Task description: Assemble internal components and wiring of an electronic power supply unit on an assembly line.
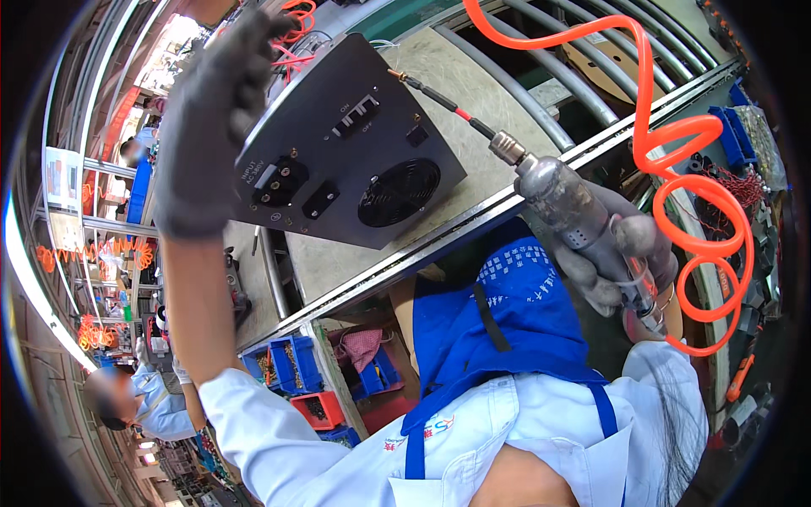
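Observation:
My right hand (629,249), in a grey glove, is wrapped round a pneumatic screwdriver (562,198) with a worn metal body. Its long bit points up and left, the tip close to the upper right edge of a black metal case (334,182). That case stands tilted in the view on the workbench, its panel showing a round fan grille (399,193), a switch (356,117) and a socket (279,180). My left hand (211,127), in a dark glove, is raised beside the case's left edge. Its fingers look stretched and apart, somewhat blurred, with nothing visible in them.
An orange coiled air hose (705,228) loops down the right side to the screwdriver. Metal rollers (515,84) lie beyond the bench top (498,139). Blue parts bins (296,363) and a red bin (318,411) sit below the bench edge. Another person (156,401) works at far left.

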`<action>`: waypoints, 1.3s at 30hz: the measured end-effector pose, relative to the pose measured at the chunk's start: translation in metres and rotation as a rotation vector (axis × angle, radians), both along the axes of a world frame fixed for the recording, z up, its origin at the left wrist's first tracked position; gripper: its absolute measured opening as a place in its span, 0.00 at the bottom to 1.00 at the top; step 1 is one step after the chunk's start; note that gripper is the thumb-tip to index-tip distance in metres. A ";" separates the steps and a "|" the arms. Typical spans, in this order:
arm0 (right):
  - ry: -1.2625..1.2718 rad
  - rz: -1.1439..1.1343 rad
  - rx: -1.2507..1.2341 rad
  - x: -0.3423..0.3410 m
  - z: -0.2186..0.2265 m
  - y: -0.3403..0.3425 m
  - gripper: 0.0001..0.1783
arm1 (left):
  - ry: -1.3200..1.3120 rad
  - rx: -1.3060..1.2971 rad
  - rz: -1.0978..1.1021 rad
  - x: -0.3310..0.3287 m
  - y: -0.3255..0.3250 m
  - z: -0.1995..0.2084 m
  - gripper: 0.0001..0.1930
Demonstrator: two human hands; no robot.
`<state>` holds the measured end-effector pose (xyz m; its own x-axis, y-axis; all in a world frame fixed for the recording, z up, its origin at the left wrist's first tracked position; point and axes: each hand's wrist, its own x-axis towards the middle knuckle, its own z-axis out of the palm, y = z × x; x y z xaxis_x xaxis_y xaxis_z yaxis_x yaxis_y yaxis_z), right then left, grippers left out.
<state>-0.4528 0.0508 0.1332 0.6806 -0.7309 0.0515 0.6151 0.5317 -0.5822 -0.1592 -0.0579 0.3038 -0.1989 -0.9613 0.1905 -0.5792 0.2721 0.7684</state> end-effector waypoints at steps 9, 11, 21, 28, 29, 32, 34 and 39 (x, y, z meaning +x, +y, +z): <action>-0.090 0.043 0.063 0.023 0.001 -0.004 0.43 | -1.133 -0.390 -0.746 0.079 -0.160 -0.011 0.20; -0.087 0.021 0.102 0.023 -0.002 -0.006 0.42 | -0.656 0.008 -0.893 0.073 -0.165 -0.037 0.23; -0.094 0.033 0.235 0.030 0.001 -0.009 0.40 | -0.624 0.298 -0.661 0.061 -0.156 -0.029 0.30; -0.101 0.065 0.296 0.035 0.009 -0.008 0.39 | -0.660 0.234 -0.633 0.069 -0.166 -0.038 0.31; -0.102 0.074 0.301 0.035 0.010 -0.008 0.38 | -0.652 0.217 -0.632 0.071 -0.170 -0.041 0.32; -0.112 0.082 0.334 0.036 0.012 -0.005 0.38 | -0.646 0.210 -0.660 0.069 -0.168 -0.039 0.31; -0.123 0.085 0.356 0.036 0.012 -0.003 0.37 | -0.636 0.213 -0.669 0.068 -0.167 -0.042 0.31; -0.159 0.123 0.391 0.034 0.016 -0.006 0.37 | -0.506 0.174 -0.675 0.072 -0.163 -0.048 0.31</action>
